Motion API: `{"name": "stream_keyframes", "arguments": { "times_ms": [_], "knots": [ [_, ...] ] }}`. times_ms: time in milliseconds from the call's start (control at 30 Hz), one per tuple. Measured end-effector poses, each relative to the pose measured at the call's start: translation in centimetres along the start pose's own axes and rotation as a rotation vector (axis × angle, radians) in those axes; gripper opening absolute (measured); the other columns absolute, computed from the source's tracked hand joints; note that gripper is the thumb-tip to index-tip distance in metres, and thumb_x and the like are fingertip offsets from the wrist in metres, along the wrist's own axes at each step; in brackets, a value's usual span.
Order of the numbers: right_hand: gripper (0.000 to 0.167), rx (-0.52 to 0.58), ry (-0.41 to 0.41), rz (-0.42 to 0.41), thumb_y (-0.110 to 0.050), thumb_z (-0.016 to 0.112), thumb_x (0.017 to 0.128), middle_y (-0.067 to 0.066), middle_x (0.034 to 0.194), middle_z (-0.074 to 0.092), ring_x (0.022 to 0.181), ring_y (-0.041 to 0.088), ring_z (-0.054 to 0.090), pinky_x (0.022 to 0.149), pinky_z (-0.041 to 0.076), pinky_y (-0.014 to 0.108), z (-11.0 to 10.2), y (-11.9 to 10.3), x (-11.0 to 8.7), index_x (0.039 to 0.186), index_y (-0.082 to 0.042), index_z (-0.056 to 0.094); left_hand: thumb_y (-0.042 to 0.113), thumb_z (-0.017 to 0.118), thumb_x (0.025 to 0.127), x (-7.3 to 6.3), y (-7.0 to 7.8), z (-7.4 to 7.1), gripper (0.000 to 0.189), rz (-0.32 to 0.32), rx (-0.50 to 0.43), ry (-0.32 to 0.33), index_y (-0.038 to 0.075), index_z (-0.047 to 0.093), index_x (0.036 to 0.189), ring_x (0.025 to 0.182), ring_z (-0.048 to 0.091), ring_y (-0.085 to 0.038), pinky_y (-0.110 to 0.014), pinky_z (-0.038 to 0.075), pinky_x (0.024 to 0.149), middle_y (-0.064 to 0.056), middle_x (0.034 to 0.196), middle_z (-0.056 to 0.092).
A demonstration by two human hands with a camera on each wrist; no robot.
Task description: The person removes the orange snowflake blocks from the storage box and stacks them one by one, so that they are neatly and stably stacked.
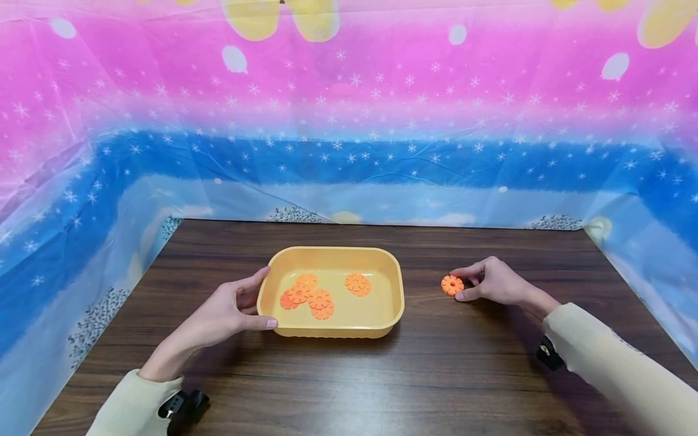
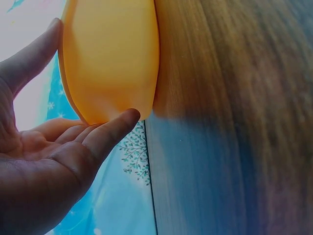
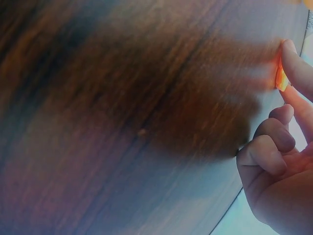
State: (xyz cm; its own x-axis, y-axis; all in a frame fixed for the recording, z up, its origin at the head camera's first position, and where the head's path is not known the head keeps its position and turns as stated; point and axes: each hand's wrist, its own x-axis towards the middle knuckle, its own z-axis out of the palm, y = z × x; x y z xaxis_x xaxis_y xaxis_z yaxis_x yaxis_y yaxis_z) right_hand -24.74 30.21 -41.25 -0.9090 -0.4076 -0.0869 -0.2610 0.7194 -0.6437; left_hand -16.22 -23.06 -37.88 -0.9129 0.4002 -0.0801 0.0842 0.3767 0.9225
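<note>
A yellow plastic basin (image 1: 382, 309) with rounded corners stands on the table, holding several flat orange notched discs. Some of these overlap in a cluster (image 1: 311, 297) on its left side, and a smaller pile (image 1: 357, 283) lies right of centre. My left hand (image 1: 226, 312) grips the basin's left end, thumb at the near corner and fingers toward the far one. The left wrist view shows that hand against the basin's outer wall (image 2: 112, 54). To the basin's right, my right hand (image 1: 493, 283) pinches an orange notched disc (image 1: 445, 284) by thumb and forefinger; the right wrist view has this disc (image 3: 281, 79) nearly edge-on.
The dark wood-grain table (image 1: 349, 381) extends around the basin. A pink and blue snowflake-patterned cloth (image 1: 349, 157) hangs behind the table and along both sides. Each wrist wears a black strapped device, such as the left one (image 1: 182, 409).
</note>
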Motion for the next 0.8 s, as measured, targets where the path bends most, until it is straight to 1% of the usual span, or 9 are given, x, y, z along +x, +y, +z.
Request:
{"name": "stream_keyframes", "arguments": {
  "times_ms": [133,400,567,800],
  "knots": [
    [0.052,0.002,-0.005,-0.006,-0.024,0.087,0.086,-0.001,0.066,0.042,0.062,0.013,0.035,0.059,0.027,0.026,-0.03,-0.09,-0.07,0.132,-0.004,0.072,0.012,0.087,0.086,0.03,-0.01,-0.02,0.106,0.001,-0.004,-0.003,-0.003,0.017,0.164,0.142,0.047,-0.041,-0.038,0.052,0.105,-0.027,0.166,0.028],
    [0.053,-0.002,-0.009,-0.014,-0.024,0.087,0.087,-0.001,0.068,0.043,0.063,0.014,0.036,0.059,0.027,0.026,-0.11,-0.2,-0.09,0.133,-0.003,0.072,0.01,0.087,0.086,0.02,0.02,-0.03,0.106,0.0,-0.014,-0.006,-0.002,0.017,0.165,0.142,0.047,-0.041,-0.039,0.052,0.104,-0.027,0.166,0.028],
    [0.052,-0.002,-0.011,0.001,-0.024,0.087,0.086,-0.001,0.068,0.044,0.062,0.013,0.036,0.059,0.027,0.025,-0.1,-0.2,-0.09,0.133,-0.005,0.072,0.011,0.087,0.086,-0.01,0.01,0.02,0.106,-0.001,-0.014,-0.003,-0.002,0.017,0.165,0.143,0.046,-0.041,-0.038,0.052,0.105,-0.027,0.166,0.028],
    [0.052,-0.004,-0.012,-0.003,-0.023,0.087,0.086,0.0,0.068,0.045,0.063,0.014,0.038,0.058,0.028,0.025,-0.07,-0.03,-0.11,0.133,-0.004,0.072,0.011,0.087,0.085,0.02,-0.05,0.03,0.106,0.003,-0.01,-0.001,-0.003,0.017,0.164,0.142,0.048,-0.041,-0.039,0.052,0.105,-0.027,0.165,0.03]
  ]
}}
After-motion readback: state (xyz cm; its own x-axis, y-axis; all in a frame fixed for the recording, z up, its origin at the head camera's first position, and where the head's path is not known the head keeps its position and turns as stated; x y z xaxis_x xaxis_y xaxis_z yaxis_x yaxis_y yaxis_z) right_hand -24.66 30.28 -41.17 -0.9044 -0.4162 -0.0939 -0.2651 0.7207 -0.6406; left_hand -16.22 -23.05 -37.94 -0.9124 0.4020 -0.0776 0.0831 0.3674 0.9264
